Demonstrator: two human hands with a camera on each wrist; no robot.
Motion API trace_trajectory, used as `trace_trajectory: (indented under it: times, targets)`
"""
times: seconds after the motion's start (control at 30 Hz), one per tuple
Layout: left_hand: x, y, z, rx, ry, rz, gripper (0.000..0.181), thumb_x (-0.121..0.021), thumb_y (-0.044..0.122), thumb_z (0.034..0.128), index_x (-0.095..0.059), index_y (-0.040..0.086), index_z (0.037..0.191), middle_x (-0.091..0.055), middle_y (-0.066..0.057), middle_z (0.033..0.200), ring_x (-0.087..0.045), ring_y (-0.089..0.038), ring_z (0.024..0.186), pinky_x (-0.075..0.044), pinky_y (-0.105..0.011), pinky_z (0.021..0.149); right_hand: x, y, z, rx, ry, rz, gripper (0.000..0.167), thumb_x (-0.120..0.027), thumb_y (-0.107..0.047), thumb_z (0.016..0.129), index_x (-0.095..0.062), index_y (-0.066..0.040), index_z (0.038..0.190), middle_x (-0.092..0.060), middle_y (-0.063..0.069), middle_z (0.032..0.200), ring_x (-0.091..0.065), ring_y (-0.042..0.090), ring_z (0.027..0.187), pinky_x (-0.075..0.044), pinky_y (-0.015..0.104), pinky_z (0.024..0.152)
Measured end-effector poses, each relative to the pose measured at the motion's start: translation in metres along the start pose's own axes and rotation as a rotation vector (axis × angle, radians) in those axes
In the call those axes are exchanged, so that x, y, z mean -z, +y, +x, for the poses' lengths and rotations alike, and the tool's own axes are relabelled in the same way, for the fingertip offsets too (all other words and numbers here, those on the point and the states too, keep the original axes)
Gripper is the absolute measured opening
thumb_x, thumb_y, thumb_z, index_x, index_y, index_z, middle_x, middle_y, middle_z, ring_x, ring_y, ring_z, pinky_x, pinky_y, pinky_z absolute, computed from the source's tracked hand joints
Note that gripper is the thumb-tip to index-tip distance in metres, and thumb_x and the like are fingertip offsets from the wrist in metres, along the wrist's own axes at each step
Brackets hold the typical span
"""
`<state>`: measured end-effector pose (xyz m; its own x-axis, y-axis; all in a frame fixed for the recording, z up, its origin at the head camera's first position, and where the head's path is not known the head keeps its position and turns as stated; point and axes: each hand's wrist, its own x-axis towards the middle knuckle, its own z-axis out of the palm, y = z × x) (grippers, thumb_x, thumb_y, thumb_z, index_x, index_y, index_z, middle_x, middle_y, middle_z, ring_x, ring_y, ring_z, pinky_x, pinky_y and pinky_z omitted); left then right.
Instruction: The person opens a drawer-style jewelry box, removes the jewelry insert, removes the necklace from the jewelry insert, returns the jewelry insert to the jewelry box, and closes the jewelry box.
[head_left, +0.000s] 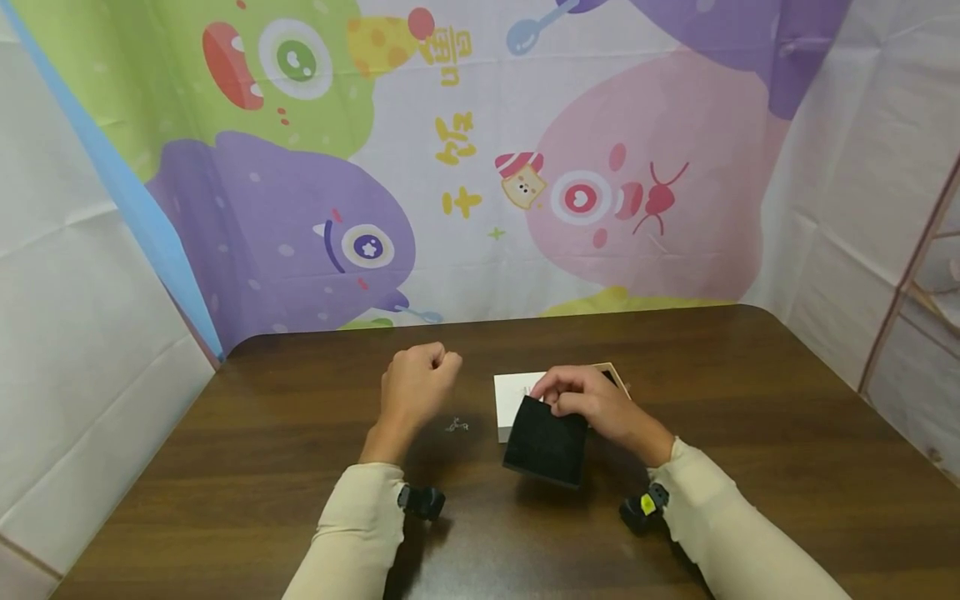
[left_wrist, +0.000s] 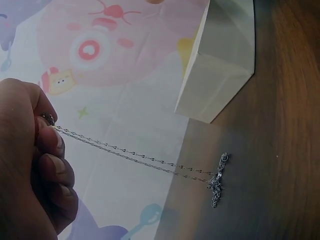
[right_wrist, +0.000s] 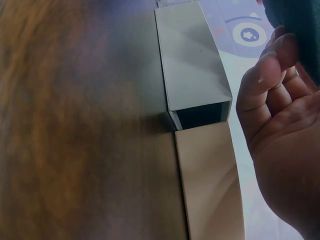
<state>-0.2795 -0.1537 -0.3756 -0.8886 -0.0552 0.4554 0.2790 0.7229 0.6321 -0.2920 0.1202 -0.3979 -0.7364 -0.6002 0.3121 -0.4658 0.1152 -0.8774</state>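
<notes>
Silver chain [head_left: 457,426] hangs outside the white box [head_left: 516,390], head view; right hand [head_left: 592,404] pinches a black pad [head_left: 547,443]. Left wrist: left hand [left_wrist: 27,162] grips the chain's top. Right wrist: tan tray [right_wrist: 210,177] by the box's mouth; opening seems done, chain not boxed.

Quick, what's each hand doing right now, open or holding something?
Left hand: closed, holding a thin silver chain.
Right hand: closed, pinching a black square pad by its edge.
</notes>
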Motion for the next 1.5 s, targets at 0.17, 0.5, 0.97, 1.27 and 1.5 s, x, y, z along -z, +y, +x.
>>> trace_trajectory:
  times: [0.17,0.5,0.97,1.27,1.5]
  targets:
    - [0.0,-0.0005,0.0001,0.002,-0.011,0.015,0.035,-0.052,0.026,0.0885,-0.044,0.016,0.056,-0.039,0.004,0.051,-0.034,-0.015,0.049,-0.032,-0.036,0.051,0.0003,0.0004,0.0002,0.002,-0.002,-0.001,0.029,-0.052,0.004,0.085,-0.071,0.001,0.106,-0.059,0.011,0.088,-0.054,0.021,0.081,-0.048,0.029,0.072]
    - [-0.0007,-0.0003,0.0,0.051,-0.126,0.086,0.036,-0.05,0.031,0.0904,-0.047,0.016,0.058,-0.047,0.002,0.053,-0.042,-0.019,0.051,-0.037,-0.038,0.055,0.0007,0.0009,-0.0001,0.003,-0.005,-0.004,0.029,-0.052,0.004,0.085,-0.071,0.001,0.107,-0.059,0.011,0.088,-0.055,0.021,0.081,-0.048,0.029,0.072]
    - [-0.0019,-0.0001,0.0,0.084,-0.162,0.125,0.038,-0.05,0.032,0.0896,-0.044,0.015,0.056,-0.039,0.004,0.052,-0.032,-0.015,0.051,-0.031,-0.036,0.052,-0.0001,0.0001,-0.0002,0.002,-0.009,0.002,0.028,-0.053,0.004,0.086,-0.071,0.001,0.107,-0.059,0.012,0.09,-0.055,0.023,0.084,-0.048,0.029,0.074]
    - [-0.0017,-0.0046,0.001,0.111,-0.159,0.151,0.039,-0.049,0.033,0.0896,-0.041,0.016,0.056,-0.035,0.005,0.051,-0.027,-0.014,0.05,-0.026,-0.035,0.05,0.0007,0.0014,-0.0001,0.0,-0.008,0.011,0.027,-0.053,0.004,0.087,-0.071,0.001,0.107,-0.059,0.012,0.09,-0.054,0.023,0.085,-0.048,0.029,0.076]
    - [0.0007,-0.0061,0.0006,0.174,-0.232,0.196,0.039,-0.048,0.034,0.0901,-0.038,0.017,0.056,-0.031,0.006,0.052,-0.023,-0.014,0.051,-0.023,-0.034,0.048,0.0002,0.0027,-0.0002,0.012,-0.014,0.025,0.026,-0.054,0.005,0.086,-0.07,0.002,0.106,-0.06,0.011,0.09,-0.055,0.021,0.085,-0.048,0.028,0.075]
